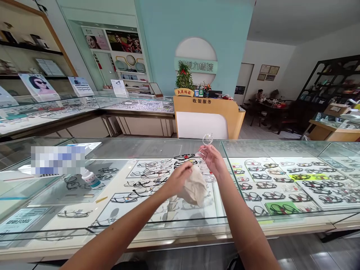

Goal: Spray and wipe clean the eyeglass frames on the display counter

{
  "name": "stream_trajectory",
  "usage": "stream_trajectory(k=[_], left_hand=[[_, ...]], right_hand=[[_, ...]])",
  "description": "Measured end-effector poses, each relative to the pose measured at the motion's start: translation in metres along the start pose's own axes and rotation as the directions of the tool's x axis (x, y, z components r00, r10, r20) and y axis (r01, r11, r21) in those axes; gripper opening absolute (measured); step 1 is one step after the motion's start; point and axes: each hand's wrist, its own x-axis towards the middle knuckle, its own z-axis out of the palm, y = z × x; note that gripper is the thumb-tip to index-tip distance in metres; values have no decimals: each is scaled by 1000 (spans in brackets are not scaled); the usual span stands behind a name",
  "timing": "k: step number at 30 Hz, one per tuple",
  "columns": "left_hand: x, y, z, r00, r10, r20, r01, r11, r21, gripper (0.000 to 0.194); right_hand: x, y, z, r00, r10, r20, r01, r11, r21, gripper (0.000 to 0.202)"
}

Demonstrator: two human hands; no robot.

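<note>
My right hand (pixel 214 160) holds a pair of clear-framed glasses (pixel 206 144) up above the glass counter, one lens rising above my fingers. Just to its left and lower, my left hand (pixel 177 180) grips a crumpled beige cleaning cloth (pixel 194 189) that hangs down from my fingers. The two hands are close together, a little apart. Both are over the glass top of the display counter (pixel 157 150), above rows of spectacle frames (pixel 152 178) laid out inside it.
A small white bottle with a blue label (pixel 90 178) lies on the counter at the left. More display cases line the left wall. A wooden cashier desk (pixel 208 116) stands beyond, and people sit at a table (pixel 267 103) far right.
</note>
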Motion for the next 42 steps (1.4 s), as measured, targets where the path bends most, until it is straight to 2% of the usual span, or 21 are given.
stream_trajectory(k=[1, 3, 6, 7, 9, 11, 14, 17, 20, 26, 31, 33, 37, 40, 42], left_hand=[[8, 0, -11, 992, -68, -105, 56, 992, -112, 23], [24, 0, -30, 941, -189, -280, 105, 952, -289, 27], [46, 0, -49, 857, -309, -413, 106, 889, -446, 40], [51, 1, -53, 847, -328, -418, 102, 872, -479, 46], [60, 1, -55, 855, -329, -401, 84, 851, -519, 56], [65, -1, -54, 866, -292, -405, 37, 847, -531, 60], [69, -10, -48, 859, -247, -449, -45, 837, -546, 64], [69, -22, -39, 861, -202, -467, -113, 818, -564, 64], [66, -28, -30, 873, -155, -462, -145, 822, -551, 55], [55, -24, -18, 913, -76, -400, -159, 838, -523, 47], [51, -18, -22, 948, -22, -317, -185, 774, -605, 40], [51, -16, -23, 946, -12, -324, -193, 783, -592, 40], [49, -13, -24, 920, -15, -392, -176, 878, -446, 40], [50, -13, -24, 915, -64, -398, -136, 880, -455, 51], [51, -14, -26, 923, -118, -365, -83, 868, -490, 56]], right_hand=[[0, 0, 0, 1000, -3, -1, 3, 1000, 4, 20], [-1, -1, 2, 1000, -5, 1, 5, 1000, 4, 19], [-2, -2, 3, 1000, -1, -3, 1, 1000, -1, 19], [-2, -2, 3, 1000, 0, -6, 0, 1000, -1, 20], [-3, -2, 3, 1000, -3, -8, 3, 1000, -3, 20], [-3, -3, 3, 1000, -9, -3, 8, 1000, -10, 20], [-5, -3, 6, 1000, 4, 13, -3, 999, -48, 20], [-8, 1, 11, 998, 41, 38, -37, 994, -101, 22], [-10, 9, 17, 994, 80, 73, -70, 988, -139, 25], [-13, 24, 23, 982, 157, 104, -127, 958, -256, 27], [-13, 25, 22, 983, 155, 97, -121, 949, -289, 27], [-14, 25, 23, 983, 151, 102, -114, 947, -300, 26], [-16, 25, 26, 971, 177, 160, -113, 933, -343, 26], [-17, 27, 26, 965, 189, 183, -108, 918, -381, 26], [-17, 28, 25, 966, 189, 179, -100, 904, -416, 28]])
